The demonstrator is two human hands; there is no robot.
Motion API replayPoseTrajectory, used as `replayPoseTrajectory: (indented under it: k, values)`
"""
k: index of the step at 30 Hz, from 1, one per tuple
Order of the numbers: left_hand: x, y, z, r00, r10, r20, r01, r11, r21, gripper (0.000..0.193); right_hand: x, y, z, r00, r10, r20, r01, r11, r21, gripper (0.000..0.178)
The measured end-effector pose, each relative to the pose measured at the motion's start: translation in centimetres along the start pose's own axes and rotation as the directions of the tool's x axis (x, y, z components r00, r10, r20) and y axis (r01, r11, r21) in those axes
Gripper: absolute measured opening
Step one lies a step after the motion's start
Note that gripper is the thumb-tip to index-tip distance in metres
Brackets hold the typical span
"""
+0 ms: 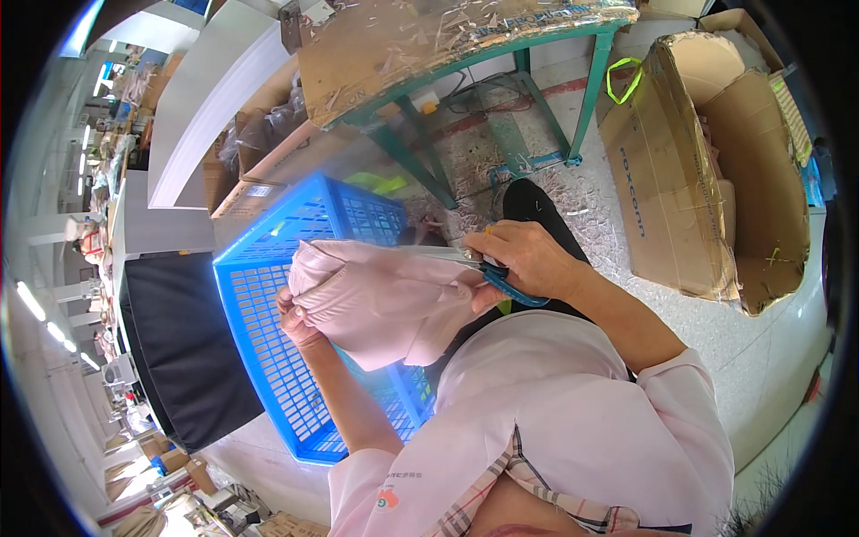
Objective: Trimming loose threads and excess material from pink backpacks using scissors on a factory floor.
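My left hand [298, 320] grips the left end of a folded pale pink garment [380, 300] and holds it up over a blue plastic crate [273, 286]. My right hand [528, 259] is closed around a pair of blue-handled scissors [501, 279]. The scissor blades point left along the garment's upper edge. Both forearms come up from the lower edge in pink sleeves.
A green-legged worktable [501, 54] covered with scraps stands ahead. A large open cardboard box [716, 170] sits to the right. A black panel [179, 340] and white boards [206, 98] lie to the left. Shreds litter the floor under the table.
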State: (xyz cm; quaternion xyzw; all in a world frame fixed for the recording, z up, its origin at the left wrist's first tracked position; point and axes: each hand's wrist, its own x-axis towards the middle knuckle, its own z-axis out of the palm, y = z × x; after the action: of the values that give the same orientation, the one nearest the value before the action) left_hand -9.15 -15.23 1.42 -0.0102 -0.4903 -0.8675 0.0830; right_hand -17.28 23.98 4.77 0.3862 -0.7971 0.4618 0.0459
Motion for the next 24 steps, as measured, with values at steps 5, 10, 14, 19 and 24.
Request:
replayPoseTrajectory:
  k: [5, 10, 14, 19, 24]
  values:
    - [-0.1, 0.2, 0.3, 1.000, -0.014, 0.002, 0.014, 1.000, 0.006, 0.041, 0.3, -0.1, -0.2, 1.000, -0.005, -0.002, 0.005, 1.000, 0.028, 0.054]
    - [0.0, 0.0, 0.7, 1.000, -0.022, -0.001, 0.022, 0.999, 0.032, 0.042, 0.0, -0.4, -0.6, 0.977, 0.188, 0.099, -0.211, 0.915, 0.344, 0.055]
    - [-0.1, 0.1, 0.5, 0.999, -0.038, 0.025, 0.037, 0.999, 0.027, 0.040, -0.2, 0.0, -1.0, 0.987, 0.157, 0.041, -0.160, 0.984, 0.074, 0.056]
    - [0.1, -0.3, 1.6, 0.999, -0.014, -0.034, 0.015, 1.000, 0.013, 0.036, -0.4, 0.5, -0.8, 0.999, 0.019, 0.028, -0.019, 1.000, -0.007, 0.070]
    - [-0.2, -0.4, 0.8, 0.999, -0.004, -0.054, 0.005, 1.000, 0.024, 0.035, 0.1, -0.3, -1.1, 0.999, 0.026, 0.043, -0.027, 1.000, 0.015, 0.064]
